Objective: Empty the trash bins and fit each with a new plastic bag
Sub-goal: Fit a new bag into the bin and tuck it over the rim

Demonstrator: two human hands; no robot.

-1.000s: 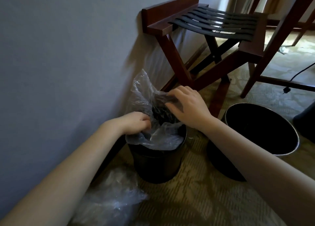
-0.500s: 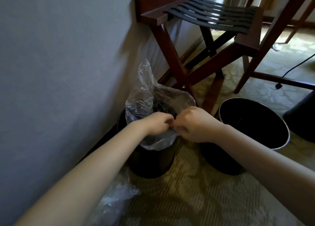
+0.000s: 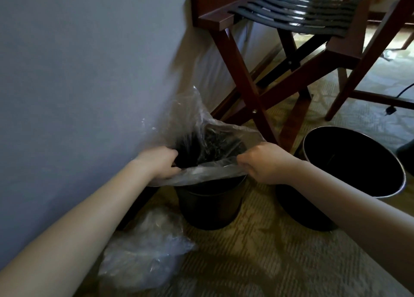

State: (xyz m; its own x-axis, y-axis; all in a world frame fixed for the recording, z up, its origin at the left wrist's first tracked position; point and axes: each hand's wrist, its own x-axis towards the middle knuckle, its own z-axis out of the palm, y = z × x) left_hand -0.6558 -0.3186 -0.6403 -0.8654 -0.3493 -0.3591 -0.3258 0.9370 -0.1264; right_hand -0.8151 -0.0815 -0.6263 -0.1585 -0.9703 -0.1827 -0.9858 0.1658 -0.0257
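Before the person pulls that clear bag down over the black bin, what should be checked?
1. Grip of left hand on edge of clear plastic bag: ok.
2. Grip of right hand on the opposite edge: ok.
3. Bag mouth spread above small black round bin: ok.
4. Bag's far side folded over the rim: not ok, it stands up loose.
5. Bag bottom reaching bin floor: cannot tell.

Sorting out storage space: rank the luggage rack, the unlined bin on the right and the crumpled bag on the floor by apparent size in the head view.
1. luggage rack
2. unlined bin
3. crumpled bag, slightly smaller-looking but nearer the camera, so this rank is unsure.
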